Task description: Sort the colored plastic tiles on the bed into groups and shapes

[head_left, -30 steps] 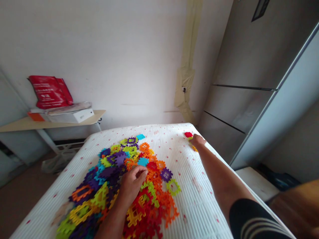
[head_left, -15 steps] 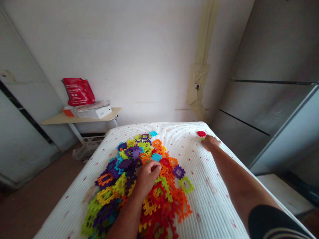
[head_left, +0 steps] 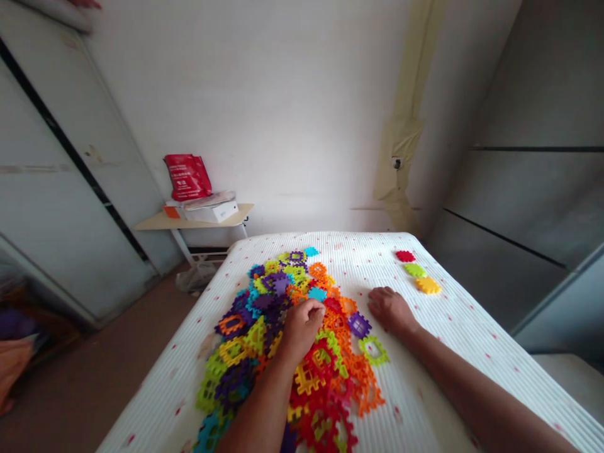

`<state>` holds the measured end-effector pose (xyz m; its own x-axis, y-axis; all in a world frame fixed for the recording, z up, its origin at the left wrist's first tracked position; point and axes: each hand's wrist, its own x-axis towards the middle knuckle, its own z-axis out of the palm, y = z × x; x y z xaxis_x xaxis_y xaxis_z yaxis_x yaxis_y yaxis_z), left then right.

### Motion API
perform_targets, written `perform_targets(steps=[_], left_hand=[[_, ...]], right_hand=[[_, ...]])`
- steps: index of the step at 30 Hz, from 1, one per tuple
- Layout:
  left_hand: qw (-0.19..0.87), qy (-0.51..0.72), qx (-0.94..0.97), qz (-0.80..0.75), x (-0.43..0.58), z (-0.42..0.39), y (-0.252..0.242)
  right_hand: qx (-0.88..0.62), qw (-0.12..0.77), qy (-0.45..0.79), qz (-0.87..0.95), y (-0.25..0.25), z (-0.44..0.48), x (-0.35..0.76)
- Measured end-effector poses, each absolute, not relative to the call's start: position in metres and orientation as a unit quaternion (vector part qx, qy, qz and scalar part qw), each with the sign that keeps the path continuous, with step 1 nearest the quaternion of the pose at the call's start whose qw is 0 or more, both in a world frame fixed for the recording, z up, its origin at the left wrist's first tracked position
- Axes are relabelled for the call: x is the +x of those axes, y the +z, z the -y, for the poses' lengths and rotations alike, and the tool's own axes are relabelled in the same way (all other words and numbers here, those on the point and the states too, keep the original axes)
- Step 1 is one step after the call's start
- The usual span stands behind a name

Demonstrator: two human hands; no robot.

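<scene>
A heap of notched plastic building pieces (head_left: 264, 336) in purple, yellow, green, orange, red and blue covers the middle of the bed. My left hand (head_left: 303, 324) rests over the heap, fingers curled in; whatever it may grip is hidden beneath it. To the right of the heap, my right hand (head_left: 391, 309) is palm down above the sheet, fingers extended, nothing visible in it. Close to it lie a purple window piece (head_left: 359, 325) and a green frame piece (head_left: 374, 350). Farther right, a red piece (head_left: 405, 256), a green piece (head_left: 414, 270) and a yellow piece (head_left: 428, 285) form a slanting row.
The bed has a white ribbed sheet (head_left: 453, 371) with small red marks. Beyond its left corner stands a small table (head_left: 240, 216) with a white box (head_left: 217, 211) and red bag (head_left: 186, 178). A grey cabinet (head_left: 519, 195) flanks the right side.
My right hand has come back from the row at the far right toward the heap. The green and yellow pieces now show uncovered there. My left hand stays over the heap; the view has turned left.
</scene>
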<state>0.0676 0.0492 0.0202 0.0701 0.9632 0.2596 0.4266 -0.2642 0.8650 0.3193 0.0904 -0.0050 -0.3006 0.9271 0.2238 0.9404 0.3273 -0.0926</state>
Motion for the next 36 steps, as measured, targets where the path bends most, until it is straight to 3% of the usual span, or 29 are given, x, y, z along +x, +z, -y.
perform_targets(steps=[7, 15, 19, 21, 24, 36], left_hand=[[0.286, 0.527, 0.637, -0.485, 0.066, -0.037, 0.050], [0.497, 0.663, 0.433, -0.356, 0.061, -0.041, 0.095], [0.452, 0.682, 0.433, -0.377, 0.041, -0.070, 0.109], [0.355, 0.623, 0.522, -0.463, 0.029, -0.094, 0.111], [0.202, 0.411, 0.641, -0.616, 0.017, -0.134, 0.102], [0.103, 0.101, 0.691, -0.708, 0.035, -0.200, 0.042]], right_hand=[[-0.588, 0.146, -0.069, 0.793, -0.011, -0.087, 0.316], [-0.589, 0.169, -0.054, 0.788, -0.015, -0.089, 0.318], [-0.588, 0.171, -0.055, 0.789, -0.013, -0.088, 0.317], [-0.590, 0.172, -0.057, 0.787, -0.013, -0.088, 0.317], [-0.591, 0.174, -0.054, 0.786, -0.013, -0.089, 0.317], [-0.609, 0.170, -0.022, 0.775, -0.007, -0.087, 0.314]])
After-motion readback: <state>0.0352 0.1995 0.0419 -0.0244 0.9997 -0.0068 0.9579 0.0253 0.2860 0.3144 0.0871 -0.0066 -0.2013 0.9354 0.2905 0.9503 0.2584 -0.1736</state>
